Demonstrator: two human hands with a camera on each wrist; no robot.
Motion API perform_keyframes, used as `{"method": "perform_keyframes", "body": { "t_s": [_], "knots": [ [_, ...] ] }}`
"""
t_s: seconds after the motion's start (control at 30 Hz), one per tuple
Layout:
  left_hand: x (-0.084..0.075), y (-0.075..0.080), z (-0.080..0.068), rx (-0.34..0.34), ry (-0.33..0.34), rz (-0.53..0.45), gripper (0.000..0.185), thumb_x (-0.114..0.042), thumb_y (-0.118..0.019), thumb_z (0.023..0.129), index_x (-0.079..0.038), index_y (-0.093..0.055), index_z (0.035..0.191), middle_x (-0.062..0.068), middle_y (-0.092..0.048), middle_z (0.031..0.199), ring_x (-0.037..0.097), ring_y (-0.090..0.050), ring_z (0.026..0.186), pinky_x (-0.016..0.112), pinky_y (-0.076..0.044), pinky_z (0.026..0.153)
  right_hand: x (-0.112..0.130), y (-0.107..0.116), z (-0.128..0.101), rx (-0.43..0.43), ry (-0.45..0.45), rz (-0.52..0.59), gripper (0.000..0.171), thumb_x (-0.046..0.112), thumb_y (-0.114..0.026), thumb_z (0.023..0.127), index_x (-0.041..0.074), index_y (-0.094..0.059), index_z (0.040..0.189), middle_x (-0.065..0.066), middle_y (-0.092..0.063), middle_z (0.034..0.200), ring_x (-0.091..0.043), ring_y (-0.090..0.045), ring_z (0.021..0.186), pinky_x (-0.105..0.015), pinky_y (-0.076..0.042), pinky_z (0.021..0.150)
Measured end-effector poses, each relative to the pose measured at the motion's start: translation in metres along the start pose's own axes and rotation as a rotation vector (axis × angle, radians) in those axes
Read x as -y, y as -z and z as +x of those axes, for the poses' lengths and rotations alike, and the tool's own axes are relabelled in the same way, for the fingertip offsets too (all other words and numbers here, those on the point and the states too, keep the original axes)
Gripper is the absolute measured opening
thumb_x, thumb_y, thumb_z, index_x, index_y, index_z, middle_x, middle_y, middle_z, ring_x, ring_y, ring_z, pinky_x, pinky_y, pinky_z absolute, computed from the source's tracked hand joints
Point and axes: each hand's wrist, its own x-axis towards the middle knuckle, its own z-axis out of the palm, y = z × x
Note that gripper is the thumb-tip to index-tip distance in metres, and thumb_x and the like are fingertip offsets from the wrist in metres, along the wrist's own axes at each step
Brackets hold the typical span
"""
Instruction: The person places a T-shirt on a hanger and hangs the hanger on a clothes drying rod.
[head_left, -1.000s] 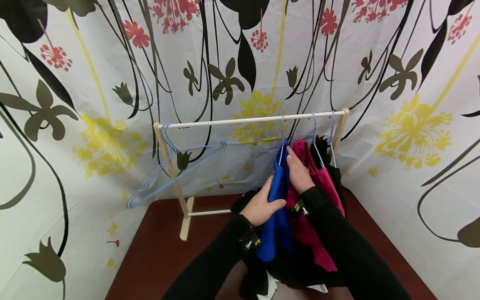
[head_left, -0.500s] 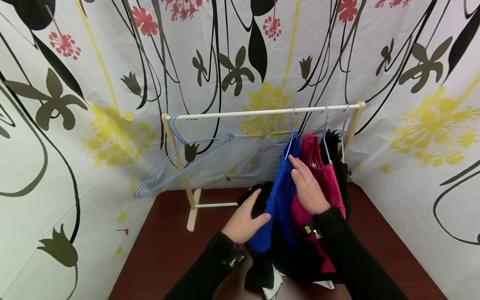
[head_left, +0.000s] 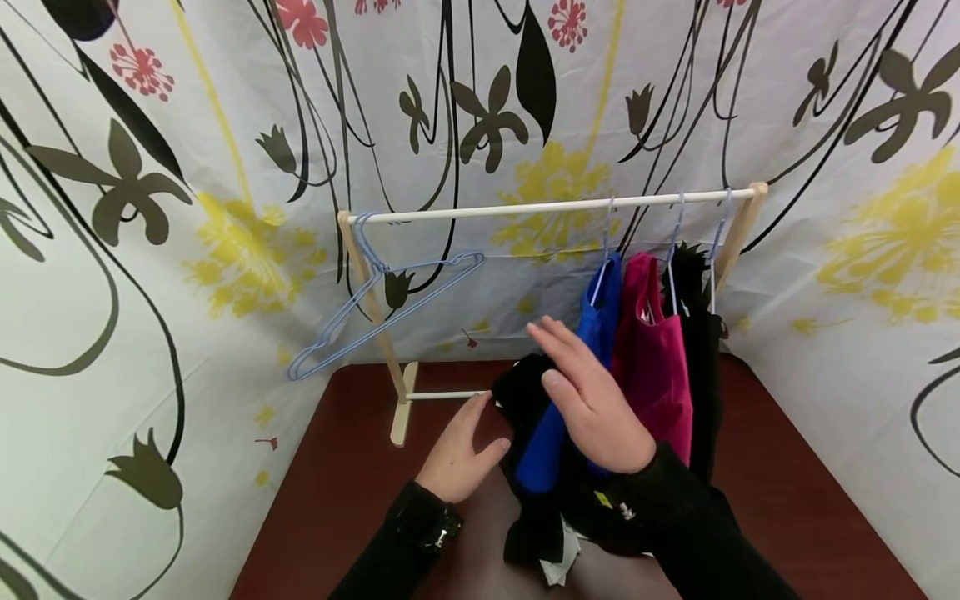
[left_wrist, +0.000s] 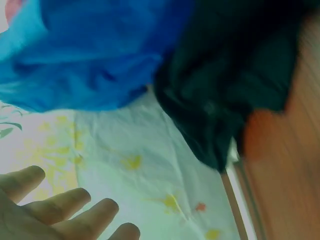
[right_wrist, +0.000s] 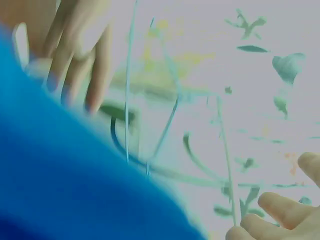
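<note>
While the bright blue cloth garment hung from its thin pale-blue wire hanger on the white rod of the small wooden clothes rack, neither hand had hold of it. The right hand hovered just in front of the blue cloth with fingers straight and spread, grasping nothing; the left hand was low beside the cloth's lower edge, fingers relaxed and empty. In the left wrist view the blue cloth and a dark garment filled the frame above bare fingers.

By the look of it, the hanging of the blue piece was done and both hands were free of it. A further move would seem to call for one of the two empty pale-blue wire hangers hooked at the rod's left end, and for the black cloth heap lying below the hung garments.

Right of the blue piece hung a magenta cloth garment and a black garment, each on its own wire hanger, close together near the rack's right post. The rack stood on a reddish-brown desk. A white sheet printed with black vines, dark leaves and red and yellow flowers closed in the back and both sides.
</note>
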Motion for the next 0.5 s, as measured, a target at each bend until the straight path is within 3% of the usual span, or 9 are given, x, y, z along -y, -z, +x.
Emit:
{"method": "perform_keyframes", "body": {
  "t_s": [0.17, 0.3, 0.5],
  "knots": [
    [0.020, 0.006, -0.005, -0.060, 0.052, 0.052, 0.073, -0.043, -0.062, 0.100, -0.020, -0.028, 0.160, 0.008, -0.027, 0.164, 0.029, -0.029, 0.148, 0.054, -0.029, 0.115, 0.005, -0.032, -0.010, 0.098, 0.002, 0.080, 0.052, 0.012, -0.043, 0.109, 0.022, -0.032, 0.159, -0.002, -0.021, 0.167, -0.024, -0.018, 0.153, -0.046, -0.021, 0.118],
    [0.038, 0.012, -0.016, -0.117, 0.105, 0.142, 0.073, -0.042, -0.065, 0.098, -0.019, -0.032, 0.159, 0.012, -0.031, 0.162, 0.034, -0.033, 0.146, 0.058, -0.032, 0.111, -0.013, -0.062, -0.028, 0.138, -0.116, 0.103, 0.050, 0.025, -0.044, 0.110, 0.029, -0.032, 0.159, 0.001, -0.020, 0.166, -0.022, -0.019, 0.152, -0.053, -0.024, 0.116],
    [0.066, 0.026, -0.033, -0.164, 0.128, 0.233, 0.073, -0.037, -0.069, 0.096, -0.015, -0.037, 0.157, 0.015, -0.033, 0.161, 0.038, -0.035, 0.143, 0.061, -0.033, 0.109, -0.053, -0.084, -0.058, 0.094, -0.286, 0.070, 0.052, 0.036, -0.047, 0.109, 0.031, -0.032, 0.159, -0.003, -0.020, 0.167, -0.028, -0.019, 0.152, -0.059, -0.025, 0.114]
  ]
}}
